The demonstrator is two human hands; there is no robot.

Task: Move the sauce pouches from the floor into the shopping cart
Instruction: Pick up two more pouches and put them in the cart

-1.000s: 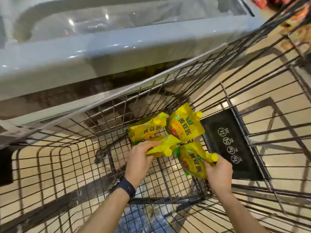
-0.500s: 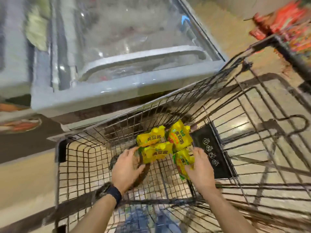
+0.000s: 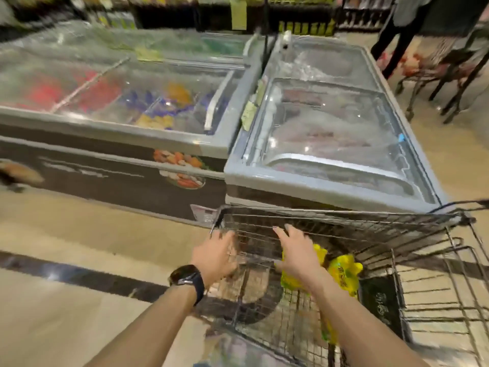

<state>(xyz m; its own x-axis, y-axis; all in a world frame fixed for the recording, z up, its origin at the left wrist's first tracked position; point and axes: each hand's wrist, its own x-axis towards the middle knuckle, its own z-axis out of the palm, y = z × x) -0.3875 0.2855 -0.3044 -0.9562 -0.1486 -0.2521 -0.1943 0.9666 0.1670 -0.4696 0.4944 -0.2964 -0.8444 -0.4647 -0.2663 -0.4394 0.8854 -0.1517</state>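
Observation:
Yellow sauce pouches (image 3: 344, 272) lie on the bottom of the wire shopping cart (image 3: 344, 229), partly hidden behind my right forearm. My right hand (image 3: 296, 250) hovers above them with fingers spread and holds nothing. Over the cart's left side, my left hand (image 3: 218, 254), a dark watch on its wrist, is also empty with fingers relaxed. The view is blurred by motion.
Two glass-topped chest freezers (image 3: 330, 144) (image 3: 111, 102) stand directly beyond the cart. A black plastic child-seat flap (image 3: 381, 300) lies in the cart to the right. A person (image 3: 404, 27) and a second cart (image 3: 444, 72) are at the far right. Tan floor spreads left.
Both hands have let go of the pouches and risen out of the cart basket. The camera has tilted up, bringing the freezers and aisle into view.

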